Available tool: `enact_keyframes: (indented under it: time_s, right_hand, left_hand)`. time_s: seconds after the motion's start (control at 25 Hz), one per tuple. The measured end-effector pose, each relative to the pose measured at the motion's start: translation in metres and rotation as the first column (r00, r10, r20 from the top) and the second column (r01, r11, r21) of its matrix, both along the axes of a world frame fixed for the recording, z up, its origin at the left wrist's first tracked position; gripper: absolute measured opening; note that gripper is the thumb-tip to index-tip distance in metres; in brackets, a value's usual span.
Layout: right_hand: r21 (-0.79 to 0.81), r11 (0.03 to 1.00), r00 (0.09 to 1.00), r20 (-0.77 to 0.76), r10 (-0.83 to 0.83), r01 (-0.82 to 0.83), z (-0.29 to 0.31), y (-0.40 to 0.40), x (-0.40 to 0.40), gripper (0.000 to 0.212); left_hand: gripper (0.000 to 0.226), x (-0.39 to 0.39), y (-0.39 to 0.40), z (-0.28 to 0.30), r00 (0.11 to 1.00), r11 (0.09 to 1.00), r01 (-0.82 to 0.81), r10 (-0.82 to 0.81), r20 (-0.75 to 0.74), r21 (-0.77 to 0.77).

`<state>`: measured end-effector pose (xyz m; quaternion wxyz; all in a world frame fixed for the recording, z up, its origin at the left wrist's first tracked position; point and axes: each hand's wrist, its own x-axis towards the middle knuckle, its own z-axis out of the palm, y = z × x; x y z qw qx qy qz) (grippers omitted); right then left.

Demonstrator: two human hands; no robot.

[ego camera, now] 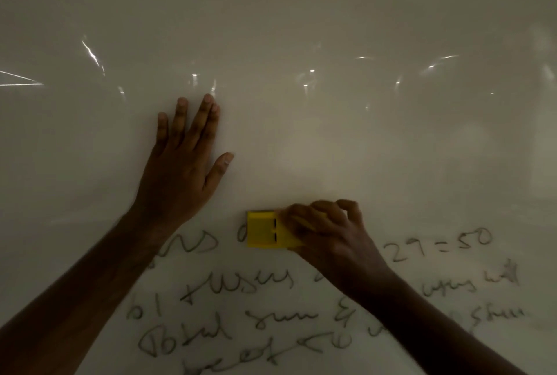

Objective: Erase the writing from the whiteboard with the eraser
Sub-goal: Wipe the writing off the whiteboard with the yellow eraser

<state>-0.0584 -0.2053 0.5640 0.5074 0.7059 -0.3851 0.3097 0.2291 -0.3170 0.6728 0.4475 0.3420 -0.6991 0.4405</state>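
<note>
A glossy whiteboard fills the whole view. Several lines of dark handwriting cover its lower part, with "29 = 50" at the right end of the top line. My right hand grips a yellow eraser and presses it flat on the top line of writing, near the middle. My left hand lies flat on the bare board up and to the left of the eraser, fingers spread. My right forearm hides part of the writing.
The upper half of the whiteboard carries no writing, only light reflections and faint smudges. No board edge or frame is in view.
</note>
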Motion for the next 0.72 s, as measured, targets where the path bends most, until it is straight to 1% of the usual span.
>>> enact_keyframes:
  time_s: [0.08, 0.16, 0.28, 0.36, 0.4, 0.48, 0.56, 0.64, 0.72]
  right_hand:
    - [0.019, 1.0, 1.0, -0.024, -0.013, 0.014, -0.011, 0.008, -0.014, 0.048]
    - [0.019, 0.999, 0.999, -0.004, -0.046, 0.046, -0.009, 0.013, -0.033, 0.049]
    - [-0.038, 0.996, 0.989, 0.124, -0.079, 0.084, 0.02, 0.01, -0.036, 0.056]
    - [-0.06, 0.995, 0.979, 0.195, -0.067, 0.08, 0.034, 0.001, -0.01, 0.058]
    - [-0.061, 0.996, 0.978, 0.204, -0.048, 0.062, 0.035, -0.003, 0.006, 0.058]
    - [-0.048, 0.999, 0.987, 0.16, -0.015, 0.023, 0.024, -0.01, 0.033, 0.055]
    - [-0.013, 1.0, 0.998, 0.069, 0.0, 0.001, 0.002, -0.011, 0.042, 0.051]
    - [0.014, 1.0, 1.0, -0.009, -0.008, 0.008, -0.015, -0.005, 0.035, 0.051]
    - [0.013, 0.999, 0.998, -0.052, -0.043, 0.044, -0.022, 0.002, 0.017, 0.052]
  left_hand:
    - [0.078, 0.02, -0.003, -0.005, 0.999, 1.0, 0.0, 0.0, -0.033, 0.007]
    - [0.078, 0.04, -0.006, -0.012, 0.998, 1.0, 0.002, 0.0, -0.066, 0.027]
    - [0.079, 0.049, -0.009, -0.016, 0.998, 1.0, -0.006, 0.008, -0.067, 0.028]
    - [0.079, 0.048, -0.008, -0.017, 0.998, 0.999, -0.01, 0.012, -0.063, 0.03]
    - [0.079, 0.047, -0.009, -0.017, 0.998, 1.0, -0.011, 0.013, -0.063, 0.027]
    - [0.078, 0.049, -0.01, -0.017, 0.998, 1.0, -0.007, 0.008, -0.055, 0.016]
    - [0.078, 0.054, -0.012, -0.016, 1.0, 1.0, -0.007, 0.007, -0.029, 0.001]
    - [0.079, 0.065, -0.014, -0.014, 1.0, 1.0, -0.013, 0.013, -0.025, -0.006]
    - [0.079, 0.078, -0.017, -0.013, 1.0, 1.0, -0.011, 0.011, -0.026, 0.006]
